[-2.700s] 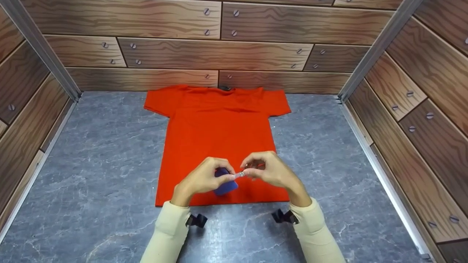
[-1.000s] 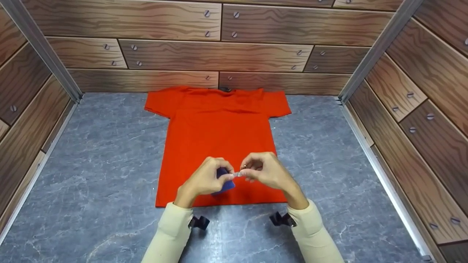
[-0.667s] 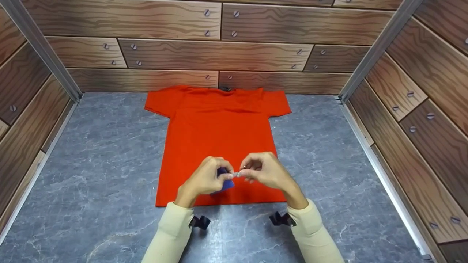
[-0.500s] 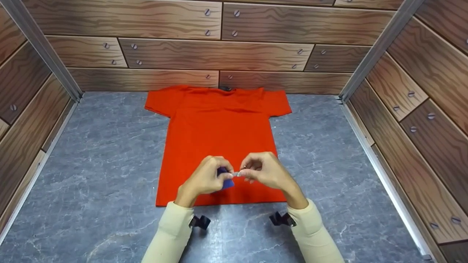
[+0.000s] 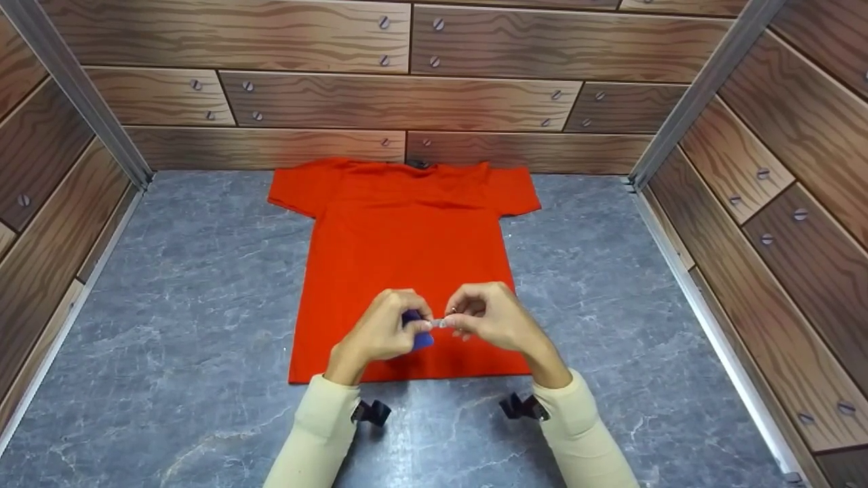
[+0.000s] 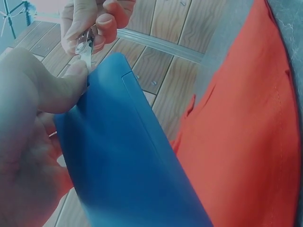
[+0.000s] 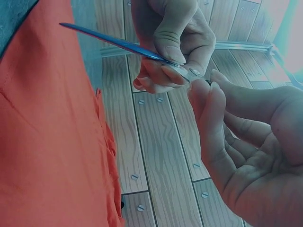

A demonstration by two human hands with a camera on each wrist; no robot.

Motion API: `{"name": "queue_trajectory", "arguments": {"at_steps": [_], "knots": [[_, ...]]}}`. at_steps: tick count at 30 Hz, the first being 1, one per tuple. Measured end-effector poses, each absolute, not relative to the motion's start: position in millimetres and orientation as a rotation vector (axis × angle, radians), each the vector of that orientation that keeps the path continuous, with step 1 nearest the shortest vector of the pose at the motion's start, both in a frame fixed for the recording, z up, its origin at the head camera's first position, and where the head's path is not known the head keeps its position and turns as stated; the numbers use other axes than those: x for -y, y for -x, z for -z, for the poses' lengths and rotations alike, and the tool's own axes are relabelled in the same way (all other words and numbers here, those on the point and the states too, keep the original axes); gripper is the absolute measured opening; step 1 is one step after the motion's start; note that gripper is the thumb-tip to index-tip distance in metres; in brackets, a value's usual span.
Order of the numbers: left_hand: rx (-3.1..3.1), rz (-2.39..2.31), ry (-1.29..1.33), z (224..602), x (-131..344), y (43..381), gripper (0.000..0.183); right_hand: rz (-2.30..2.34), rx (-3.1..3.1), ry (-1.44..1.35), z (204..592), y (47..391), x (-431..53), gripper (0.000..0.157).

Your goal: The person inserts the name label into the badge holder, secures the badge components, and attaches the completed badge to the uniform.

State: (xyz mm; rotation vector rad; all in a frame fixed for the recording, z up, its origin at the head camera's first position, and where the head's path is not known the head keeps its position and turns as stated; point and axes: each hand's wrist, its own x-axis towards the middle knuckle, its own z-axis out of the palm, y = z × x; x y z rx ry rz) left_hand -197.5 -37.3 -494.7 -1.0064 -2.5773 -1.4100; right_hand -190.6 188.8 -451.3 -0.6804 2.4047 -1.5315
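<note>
My left hand (image 5: 376, 332) holds a flat blue badge holder (image 6: 118, 142) near its top, thumb pressed by a short clear strap (image 6: 86, 59). A small metal clip (image 6: 84, 45) sits at the strap's far end, and the thumb and fingertips of my right hand (image 5: 500, 318) pinch it, partly hiding it. The right wrist view has the holder (image 7: 113, 42) almost edge-on, slanting away from the fingers. Below both hands, a red T-shirt (image 5: 407, 251) lies spread flat, neckline toward the back wall. The two hands nearly meet over its lower part.
A grey marbled tabletop (image 5: 203, 285) carries the shirt. Wood-patterned panels (image 5: 305, 102) with grey metal corner strips (image 5: 705, 95) enclose it at the back and both sides. Black wrist mounts (image 5: 371, 412) stick out from the light sleeves.
Since the earliest frame, the right hand has shifted slightly left, closer to the left hand, and the blue badge holder has turned so less of it shows. Over the last half second, hardly anything moves.
</note>
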Motion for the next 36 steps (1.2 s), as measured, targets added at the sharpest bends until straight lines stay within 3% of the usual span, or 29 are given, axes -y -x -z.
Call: {"name": "queue_trajectory", "arguments": {"at_steps": [19, 36], "knots": [[2.628, 1.52, 1.034, 489, 46, 198, 0.005, 1.526, -2.35, 0.775, 449, 192, -195, 0.012], [2.605, 1.712, 1.069, 493, 46, 201, 0.01, 1.545, -2.236, 1.06, 451, 194, -202, 0.02]]}}
